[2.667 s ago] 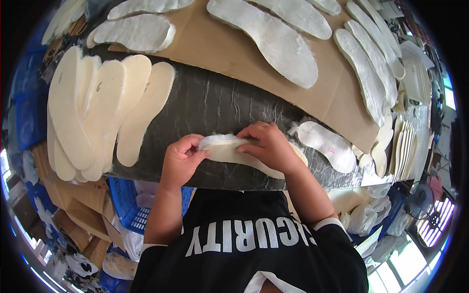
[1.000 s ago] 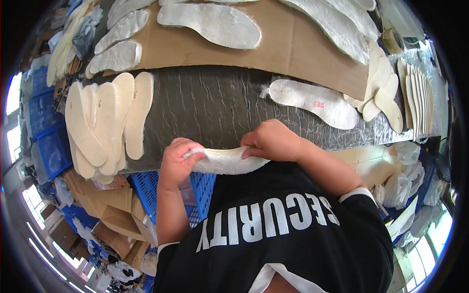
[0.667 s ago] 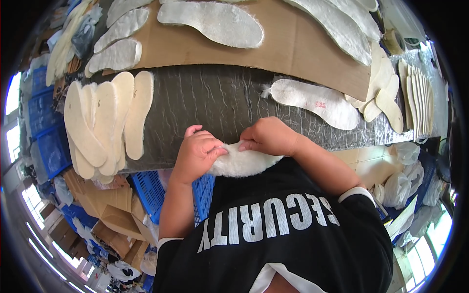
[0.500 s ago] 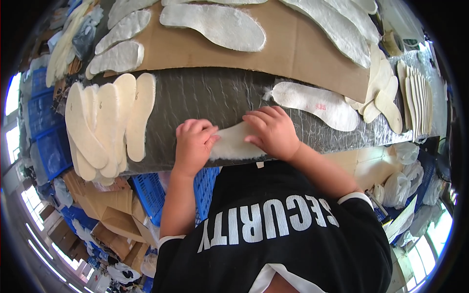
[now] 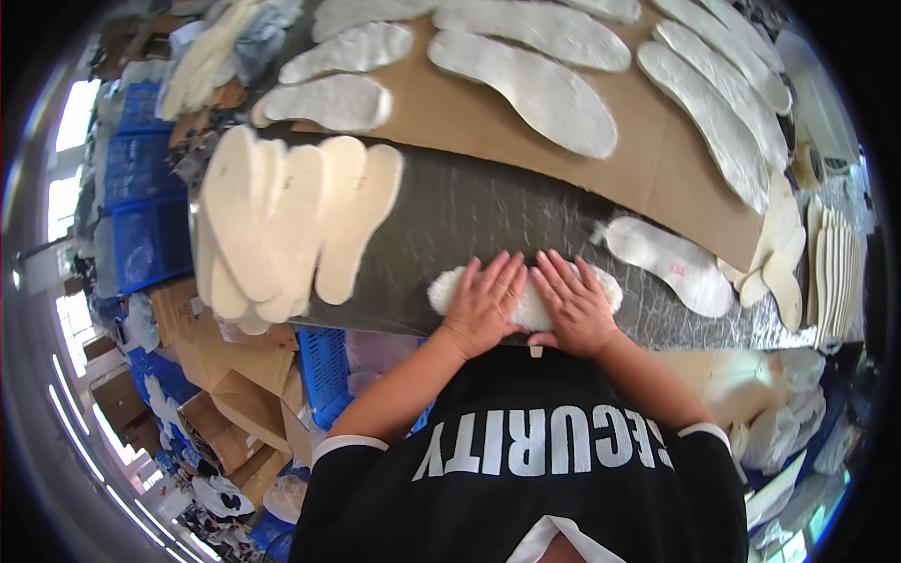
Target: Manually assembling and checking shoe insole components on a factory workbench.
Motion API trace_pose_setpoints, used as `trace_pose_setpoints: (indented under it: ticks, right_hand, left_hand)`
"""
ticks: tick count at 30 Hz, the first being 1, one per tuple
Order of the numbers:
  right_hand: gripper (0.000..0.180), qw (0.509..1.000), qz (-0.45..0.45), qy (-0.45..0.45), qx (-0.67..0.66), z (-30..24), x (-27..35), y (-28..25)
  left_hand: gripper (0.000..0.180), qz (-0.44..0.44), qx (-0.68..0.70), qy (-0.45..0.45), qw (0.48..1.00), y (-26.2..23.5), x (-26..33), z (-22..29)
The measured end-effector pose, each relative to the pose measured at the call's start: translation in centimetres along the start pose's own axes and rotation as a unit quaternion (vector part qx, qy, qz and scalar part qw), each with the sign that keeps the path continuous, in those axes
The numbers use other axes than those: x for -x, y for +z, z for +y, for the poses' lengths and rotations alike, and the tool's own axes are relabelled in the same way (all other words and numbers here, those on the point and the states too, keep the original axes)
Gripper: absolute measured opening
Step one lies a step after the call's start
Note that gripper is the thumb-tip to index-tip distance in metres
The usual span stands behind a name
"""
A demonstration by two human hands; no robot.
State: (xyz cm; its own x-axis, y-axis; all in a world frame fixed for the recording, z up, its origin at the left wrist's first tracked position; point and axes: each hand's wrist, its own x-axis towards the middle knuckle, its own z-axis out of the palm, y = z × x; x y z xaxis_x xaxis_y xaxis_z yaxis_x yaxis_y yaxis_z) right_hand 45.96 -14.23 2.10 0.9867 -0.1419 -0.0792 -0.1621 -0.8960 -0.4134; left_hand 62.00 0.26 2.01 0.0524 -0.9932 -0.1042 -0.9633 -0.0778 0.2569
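A fluffy white insole (image 5: pixel 533 311) lies crosswise at the near edge of the dark, plastic-covered table (image 5: pixel 450 216), fleece side up. My left hand (image 5: pixel 484 305) rests flat on its left half, fingers stretched forward. On the right half lies my right hand (image 5: pixel 574 305), also flat with its fingers apart. Both ends of the insole show beyond my hands; its middle is partly covered. To the right, a white insole with a red stamp (image 5: pixel 668 264) lies by itself. Several cream insoles (image 5: pixel 298 216) overlap in a pile on the left.
Across the far side, a brown cardboard sheet (image 5: pixel 648 155) carries several white insoles (image 5: pixel 535 89). More cream insoles (image 5: pixel 831 272) stand in a row at the right end, near a tape roll (image 5: pixel 807 165). Cardboard boxes (image 5: pixel 246 403) and a blue crate (image 5: pixel 324 371) sit below the table's left side.
The insole between my hands now shows its fluffy side instead of the smoother one. My hands went from gripping it to lying flat on it. The view has shifted.
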Motion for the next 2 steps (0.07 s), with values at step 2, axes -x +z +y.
trace_pose_setpoints:
  ticks: [2]
  right_hand:
    - [0.104,0.989,0.078,-0.023,-0.124,1.4,1.2,1.6]
  left_hand:
    - [0.094,0.054,-0.009,0.011,0.998,2.4,1.8,-0.3]
